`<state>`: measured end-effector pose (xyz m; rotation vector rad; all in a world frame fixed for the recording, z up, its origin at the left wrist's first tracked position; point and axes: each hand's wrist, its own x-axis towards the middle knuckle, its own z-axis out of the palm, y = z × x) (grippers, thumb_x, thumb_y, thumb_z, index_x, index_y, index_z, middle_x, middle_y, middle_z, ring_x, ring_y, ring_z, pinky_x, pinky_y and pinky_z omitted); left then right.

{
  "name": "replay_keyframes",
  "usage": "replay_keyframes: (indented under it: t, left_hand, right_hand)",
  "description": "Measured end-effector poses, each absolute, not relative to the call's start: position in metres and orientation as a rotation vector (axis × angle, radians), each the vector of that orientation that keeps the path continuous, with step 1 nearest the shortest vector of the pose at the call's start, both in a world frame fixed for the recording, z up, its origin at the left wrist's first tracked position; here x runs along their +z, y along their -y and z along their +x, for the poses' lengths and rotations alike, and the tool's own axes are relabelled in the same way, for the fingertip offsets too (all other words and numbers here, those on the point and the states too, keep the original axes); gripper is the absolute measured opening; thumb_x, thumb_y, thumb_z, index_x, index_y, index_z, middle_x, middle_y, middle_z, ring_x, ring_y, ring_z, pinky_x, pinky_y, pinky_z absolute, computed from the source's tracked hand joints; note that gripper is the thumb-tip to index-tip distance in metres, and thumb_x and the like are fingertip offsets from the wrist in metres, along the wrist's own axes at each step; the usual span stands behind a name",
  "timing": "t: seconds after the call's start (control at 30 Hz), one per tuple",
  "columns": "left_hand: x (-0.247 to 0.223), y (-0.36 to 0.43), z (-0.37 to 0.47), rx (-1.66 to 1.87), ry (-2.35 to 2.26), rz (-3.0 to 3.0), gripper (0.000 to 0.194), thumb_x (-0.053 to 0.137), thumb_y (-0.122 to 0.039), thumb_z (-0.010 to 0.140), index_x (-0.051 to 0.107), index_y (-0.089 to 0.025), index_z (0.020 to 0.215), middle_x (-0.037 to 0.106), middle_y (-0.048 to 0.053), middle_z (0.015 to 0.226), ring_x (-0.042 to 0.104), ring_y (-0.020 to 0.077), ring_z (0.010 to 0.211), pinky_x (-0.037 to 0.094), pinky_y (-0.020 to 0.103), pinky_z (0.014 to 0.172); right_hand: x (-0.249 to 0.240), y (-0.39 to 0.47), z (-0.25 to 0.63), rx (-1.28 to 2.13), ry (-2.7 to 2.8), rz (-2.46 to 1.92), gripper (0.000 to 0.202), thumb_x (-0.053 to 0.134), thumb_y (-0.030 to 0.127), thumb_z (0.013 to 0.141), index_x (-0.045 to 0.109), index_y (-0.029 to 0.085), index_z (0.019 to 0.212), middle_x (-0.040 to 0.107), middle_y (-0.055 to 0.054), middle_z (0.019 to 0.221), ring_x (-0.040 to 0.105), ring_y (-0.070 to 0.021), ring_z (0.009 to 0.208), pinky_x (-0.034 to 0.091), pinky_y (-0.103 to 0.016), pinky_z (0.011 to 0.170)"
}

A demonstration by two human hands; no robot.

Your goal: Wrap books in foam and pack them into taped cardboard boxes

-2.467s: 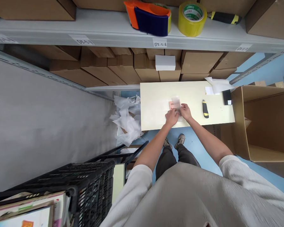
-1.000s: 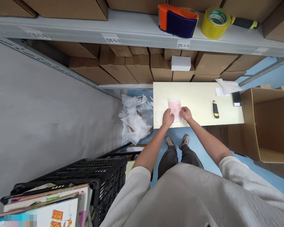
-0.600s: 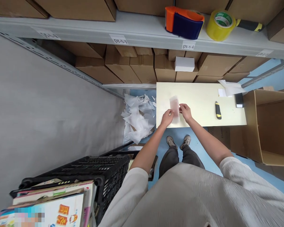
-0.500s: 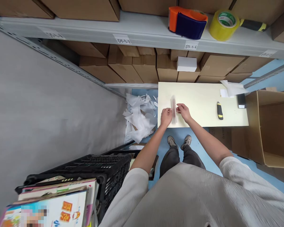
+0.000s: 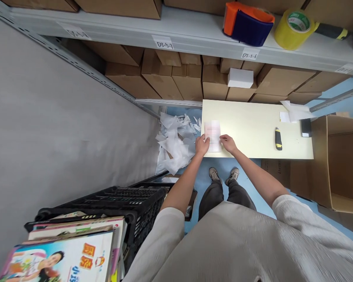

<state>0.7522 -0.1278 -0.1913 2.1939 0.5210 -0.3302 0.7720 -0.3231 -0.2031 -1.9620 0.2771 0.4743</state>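
A flat, pale pinkish packet (image 5: 213, 136), about the size of a small booklet, lies between my hands over the left end of the cream table (image 5: 247, 117). Faint lines show on its face, and what is inside cannot be made out. My left hand (image 5: 202, 145) grips its left edge, thumb on top and fingers curled round. At the right edge, my right hand (image 5: 228, 143) is closed in a pinch on the packet. Farther right on the table rests a black and yellow box cutter (image 5: 278, 139).
White wrapping scraps (image 5: 175, 145) heap on the floor left of the table. A black crate (image 5: 147, 207) of magazines (image 5: 67, 258) stands lower left, an open carton (image 5: 320, 156) at right. A phone (image 5: 305, 127) lies by white sheets (image 5: 295, 111). The shelf holds yellow tape (image 5: 292, 35).
The packet was upright and edge-on; now its broad face is turned up towards me. My right hand has closed on its right edge. The view has shifted slightly.
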Motion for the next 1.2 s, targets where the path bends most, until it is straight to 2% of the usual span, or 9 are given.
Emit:
replay_keyframes:
  t: [0.2, 0.33, 0.4, 0.6, 0.77, 0.9, 1.07, 1.2]
  left_hand:
    - [-0.185, 0.132, 0.731, -0.270, -0.303, 2.367, 0.045, 0.059, -0.024, 0.100, 0.064, -0.024, 0.145, 0.065, 0.017, 0.147, 0.059, 0.0358, 0.142, 0.046, 0.051, 0.123]
    - [-0.178, 0.135, 0.707, -0.338, -0.099, 2.460, 0.045, 0.055, -0.018, 0.099, 0.065, -0.023, 0.142, 0.058, 0.018, 0.159, 0.052, 0.0375, 0.151, 0.044, 0.054, 0.125]
    - [-0.177, 0.133, 0.701, -0.358, -0.032, 2.475, 0.043, 0.053, -0.018, 0.100, 0.065, -0.022, 0.141, 0.054, 0.017, 0.166, 0.048, 0.0366, 0.156, 0.043, 0.054, 0.126]
    - [-0.183, 0.126, 0.696, -0.324, 0.070, 2.445, 0.036, 0.051, -0.016, 0.100, 0.069, -0.019, 0.131, 0.053, 0.017, 0.168, 0.045, 0.0328, 0.160, 0.041, 0.051, 0.130]
    - [-0.188, 0.124, 0.698, -0.325, 0.114, 2.434, 0.039, 0.053, -0.017, 0.099, 0.070, -0.020, 0.134, 0.048, 0.015, 0.173, 0.041, 0.0311, 0.164, 0.041, 0.051, 0.132]
    - [-0.188, 0.123, 0.706, -0.344, 0.178, 2.442, 0.044, 0.050, -0.017, 0.100, 0.069, -0.019, 0.139, 0.045, 0.015, 0.176, 0.036, 0.0286, 0.167, 0.038, 0.050, 0.135]
    - [-0.184, 0.124, 0.731, -0.362, 0.174, 2.446, 0.052, 0.055, -0.021, 0.098, 0.064, -0.020, 0.150, 0.042, 0.014, 0.178, 0.031, 0.0325, 0.170, 0.028, 0.056, 0.139]
    - [-0.183, 0.125, 0.754, -0.352, 0.115, 2.468, 0.056, 0.057, -0.023, 0.098, 0.061, -0.017, 0.153, 0.044, 0.019, 0.175, 0.032, 0.0383, 0.167, 0.029, 0.058, 0.137]
  right_hand:
    - [-0.206, 0.330, 0.744, 0.357, 0.047, -2.137, 0.035, 0.055, 0.027, 0.092, 0.075, 0.021, 0.120, 0.071, -0.014, 0.130, 0.070, -0.0270, 0.112, 0.058, -0.048, 0.110]
    - [-0.208, 0.334, 0.725, 0.329, 0.339, -2.269, 0.042, 0.052, 0.025, 0.098, 0.075, 0.019, 0.132, 0.063, -0.018, 0.143, 0.064, -0.0313, 0.130, 0.052, -0.053, 0.121]
    - [-0.209, 0.334, 0.720, 0.339, 0.419, -2.340, 0.042, 0.051, 0.024, 0.099, 0.075, 0.017, 0.134, 0.060, -0.019, 0.151, 0.063, -0.0330, 0.133, 0.049, -0.056, 0.124]
    - [-0.212, 0.337, 0.713, 0.357, 0.546, -2.397, 0.039, 0.050, 0.023, 0.101, 0.075, 0.017, 0.131, 0.052, -0.021, 0.164, 0.058, -0.0377, 0.139, 0.048, -0.065, 0.121]
    - [-0.214, 0.339, 0.711, 0.338, 0.576, -2.378, 0.034, 0.051, 0.022, 0.100, 0.074, 0.018, 0.125, 0.047, -0.020, 0.170, 0.049, -0.0395, 0.150, 0.045, -0.068, 0.124]
    - [-0.213, 0.338, 0.719, 0.328, 0.558, -2.386, 0.041, 0.051, 0.025, 0.102, 0.069, 0.016, 0.138, 0.043, -0.021, 0.172, 0.045, -0.0401, 0.153, 0.042, -0.068, 0.127]
    - [-0.208, 0.331, 0.747, 0.340, 0.537, -2.424, 0.046, 0.052, 0.027, 0.103, 0.065, 0.016, 0.146, 0.044, -0.019, 0.172, 0.041, -0.0399, 0.156, 0.038, -0.065, 0.131]
    - [-0.206, 0.321, 0.773, 0.377, 0.522, -2.493, 0.050, 0.053, 0.024, 0.100, 0.063, 0.010, 0.147, 0.040, -0.024, 0.173, 0.042, -0.0411, 0.155, 0.039, -0.061, 0.130]
